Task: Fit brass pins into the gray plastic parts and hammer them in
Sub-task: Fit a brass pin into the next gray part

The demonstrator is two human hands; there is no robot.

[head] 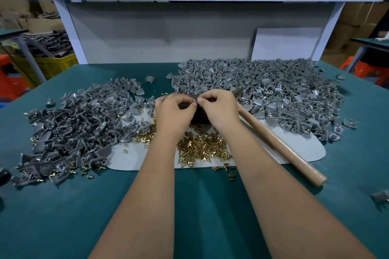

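Between the two sets of fingertips, over a dark block (197, 116), sits something too small and too hidden to name; I take it for a gray part getting its brass pin. The left hand (172, 109) and the right hand (219, 107) both have fingers curled in and meeting in a pinch just above the block. Whether it is the pin or the part that each one holds I cannot tell.

The pins (202, 147) look hard, smooth and very light, apt to roll or slip, so a tip-to-tip pinch on the shank seems right. The parts look stiff and light, best taken by the flat wing with the socket left free.

Loose pins lie heaped on a pale mat (294, 149) just below the hands. A hammer (280, 145) rests beside the right wrist. Gray parts are piled left (80, 120) and right (263, 84) on the green bench (200, 206).
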